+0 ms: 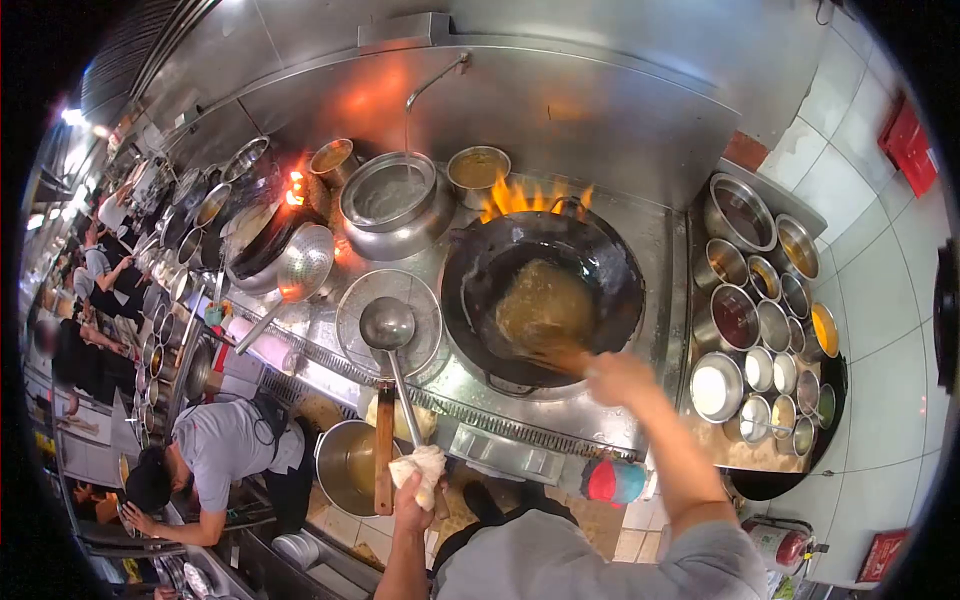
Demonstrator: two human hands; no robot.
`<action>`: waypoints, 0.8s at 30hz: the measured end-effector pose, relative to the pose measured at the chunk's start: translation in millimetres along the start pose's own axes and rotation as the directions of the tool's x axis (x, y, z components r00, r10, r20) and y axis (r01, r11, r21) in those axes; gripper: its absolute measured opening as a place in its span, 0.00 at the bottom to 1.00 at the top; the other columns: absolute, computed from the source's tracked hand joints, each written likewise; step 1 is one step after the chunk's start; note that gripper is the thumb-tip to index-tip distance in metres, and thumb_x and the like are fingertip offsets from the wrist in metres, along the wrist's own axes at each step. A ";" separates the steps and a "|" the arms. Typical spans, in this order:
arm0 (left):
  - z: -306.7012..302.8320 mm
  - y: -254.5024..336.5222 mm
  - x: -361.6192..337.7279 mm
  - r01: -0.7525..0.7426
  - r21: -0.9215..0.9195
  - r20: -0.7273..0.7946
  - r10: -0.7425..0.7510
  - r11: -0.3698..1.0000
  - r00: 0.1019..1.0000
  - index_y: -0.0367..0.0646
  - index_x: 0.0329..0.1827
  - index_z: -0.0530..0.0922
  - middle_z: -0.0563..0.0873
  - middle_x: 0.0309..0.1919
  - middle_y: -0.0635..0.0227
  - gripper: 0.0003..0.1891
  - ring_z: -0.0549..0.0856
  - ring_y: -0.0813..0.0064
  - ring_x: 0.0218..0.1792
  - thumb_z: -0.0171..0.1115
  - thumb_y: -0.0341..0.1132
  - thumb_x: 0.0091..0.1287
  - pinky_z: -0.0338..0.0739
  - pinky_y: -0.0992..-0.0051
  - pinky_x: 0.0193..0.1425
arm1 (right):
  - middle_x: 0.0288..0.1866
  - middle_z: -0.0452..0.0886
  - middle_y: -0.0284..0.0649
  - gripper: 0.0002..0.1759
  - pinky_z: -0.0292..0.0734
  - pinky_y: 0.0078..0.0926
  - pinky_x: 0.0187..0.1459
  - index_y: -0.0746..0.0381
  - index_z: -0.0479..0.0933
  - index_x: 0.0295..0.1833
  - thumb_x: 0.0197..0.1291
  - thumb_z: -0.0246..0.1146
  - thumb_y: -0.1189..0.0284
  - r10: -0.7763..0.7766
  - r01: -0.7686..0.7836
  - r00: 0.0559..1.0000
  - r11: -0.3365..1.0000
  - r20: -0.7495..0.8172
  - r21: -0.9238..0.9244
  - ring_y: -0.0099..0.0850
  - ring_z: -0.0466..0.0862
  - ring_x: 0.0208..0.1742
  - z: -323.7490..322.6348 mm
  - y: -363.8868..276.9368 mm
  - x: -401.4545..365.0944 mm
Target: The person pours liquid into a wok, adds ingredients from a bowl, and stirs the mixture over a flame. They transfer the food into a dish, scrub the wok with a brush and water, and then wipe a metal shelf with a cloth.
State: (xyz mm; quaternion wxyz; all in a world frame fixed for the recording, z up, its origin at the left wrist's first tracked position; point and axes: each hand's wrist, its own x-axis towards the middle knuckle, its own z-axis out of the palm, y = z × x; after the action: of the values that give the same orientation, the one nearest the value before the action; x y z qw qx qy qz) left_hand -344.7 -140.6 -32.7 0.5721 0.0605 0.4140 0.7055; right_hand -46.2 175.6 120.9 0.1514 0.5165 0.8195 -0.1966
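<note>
My right hand (620, 382) is closed on a brown wok brush (562, 356), blurred by motion, whose far end is in the black wok (470, 300). Cloudy brownish liquid (545, 300) lies in the wok, and flames rise behind its far rim. My left hand (412, 508) is wrapped round a pale cloth (420, 468) at the handle end of a steel ladle (388, 322). The ladle's bowl lies over a round wire-mesh strainer (350, 310), left of the wok. That strainer's wooden handle (384, 450) passes just left of my hand.
Behind the strainer stands a steel pot (395, 240) under a tap (410, 105). A perforated skimmer (305, 262) leans at left near a second flame. Several sauce containers (735, 318) crowd the right side. A bucket (335, 470) stands below the counter; a co-worker (235, 445) bends at lower left.
</note>
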 end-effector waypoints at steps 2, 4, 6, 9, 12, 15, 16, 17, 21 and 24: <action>-13.2 -11.2 9.1 0.031 0.148 -0.074 -0.021 0.989 0.997 0.38 0.69 0.74 0.87 0.55 0.58 0.24 0.88 0.65 0.50 0.65 0.39 0.73 0.83 0.65 0.49 | 0.55 0.89 0.51 0.23 0.84 0.49 0.59 0.56 0.82 0.65 0.64 0.61 0.67 0.093 -0.097 0.995 0.989 -0.043 -0.110 0.47 0.88 0.59 -17.1 30.5 22.2; -23.2 -19.3 20.6 0.024 0.219 -0.153 0.010 0.975 0.988 0.38 0.68 0.75 0.87 0.55 0.60 0.22 0.88 0.67 0.50 0.65 0.34 0.73 0.83 0.66 0.52 | 0.52 0.90 0.50 0.19 0.86 0.47 0.56 0.58 0.86 0.57 0.61 0.63 0.69 0.104 -0.119 0.981 0.989 -0.161 -0.083 0.47 0.90 0.56 -21.2 37.4 66.7; -16.1 -20.3 25.9 -0.037 0.295 -0.166 0.090 0.955 0.982 0.38 0.67 0.75 0.87 0.55 0.61 0.22 0.88 0.68 0.51 0.66 0.33 0.73 0.83 0.66 0.52 | 0.47 0.91 0.50 0.13 0.87 0.45 0.52 0.60 0.90 0.47 0.59 0.64 0.70 0.114 -0.121 0.955 0.993 -0.273 -0.009 0.47 0.92 0.51 -13.7 11.4 114.5; -1.5 -11.9 22.6 -0.036 0.445 -0.191 0.134 0.895 0.972 0.40 0.64 0.75 0.86 0.48 0.65 0.20 0.86 0.73 0.47 0.68 0.31 0.71 0.82 0.70 0.49 | 0.50 0.90 0.51 0.20 0.86 0.48 0.52 0.59 0.82 0.58 0.59 0.64 0.69 0.096 -0.071 0.952 0.993 -0.289 0.099 0.49 0.91 0.52 9.4 -33.3 135.8; 19.9 -6.6 10.7 -0.081 0.643 -0.235 0.297 0.761 0.926 0.41 0.60 0.74 0.85 0.44 0.67 0.17 0.85 0.75 0.43 0.68 0.31 0.72 0.81 0.71 0.46 | 0.46 0.89 0.53 0.22 0.86 0.50 0.51 0.58 0.78 0.63 0.62 0.63 0.67 -0.038 0.051 0.967 0.998 -0.251 0.044 0.51 0.90 0.50 37.7 -40.7 91.4; 46.7 -5.5 -8.5 -0.149 0.873 -0.185 0.598 0.464 0.780 0.40 0.61 0.73 0.85 0.46 0.62 0.18 0.85 0.74 0.42 0.67 0.32 0.73 0.82 0.72 0.44 | 0.46 0.88 0.53 0.22 0.86 0.50 0.48 0.53 0.77 0.65 0.66 0.62 0.63 -0.067 0.067 0.992 0.998 -0.107 -0.001 0.52 0.90 0.49 20.3 -4.0 23.6; 51.4 -7.0 -8.1 -0.177 0.805 -0.229 0.572 0.566 0.787 0.40 0.62 0.73 0.85 0.47 0.62 0.18 0.85 0.74 0.42 0.67 0.34 0.74 0.82 0.72 0.44 | 0.46 0.88 0.52 0.22 0.86 0.50 0.47 0.53 0.77 0.65 0.67 0.62 0.63 -0.004 -0.003 0.995 0.998 -0.095 -0.065 0.50 0.90 0.49 17.9 18.7 22.2; 56.4 -6.5 -8.5 -0.206 0.726 -0.267 0.545 0.656 0.795 0.40 0.63 0.73 0.85 0.48 0.61 0.19 0.86 0.73 0.42 0.66 0.35 0.75 0.83 0.71 0.43 | 0.46 0.88 0.52 0.22 0.86 0.49 0.47 0.52 0.77 0.65 0.67 0.62 0.62 0.058 -0.069 0.994 0.990 -0.089 -0.127 0.49 0.90 0.48 15.1 41.0 24.3; 98.9 4.8 12.0 0.096 0.382 -0.342 0.044 0.919 0.939 0.39 0.67 0.72 0.85 0.49 0.58 0.25 0.88 0.66 0.39 0.53 0.52 0.82 0.88 0.61 0.32 | 0.50 0.85 0.50 0.25 0.86 0.46 0.44 0.49 0.71 0.73 0.72 0.54 0.70 -0.012 -0.060 0.908 0.986 -0.418 -0.158 0.49 0.90 0.49 1.9 94.1 104.1; 131.2 -2.5 66.8 0.336 0.340 -0.252 -0.260 0.878 0.932 0.39 0.71 0.69 0.84 0.51 0.56 0.36 0.88 0.60 0.43 0.46 0.65 0.80 0.91 0.52 0.37 | 0.59 0.81 0.55 0.35 0.85 0.50 0.46 0.34 0.62 0.82 0.71 0.56 0.64 -0.013 -0.016 0.927 0.997 -0.376 -0.073 0.51 0.89 0.47 25.3 64.9 182.7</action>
State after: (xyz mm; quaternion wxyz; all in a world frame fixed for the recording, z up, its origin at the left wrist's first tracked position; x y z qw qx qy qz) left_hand -292.0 -15.7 25.0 0.6075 0.0339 0.6011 0.5181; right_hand -63.1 332.5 5.5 0.0111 0.5393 0.8397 -0.0632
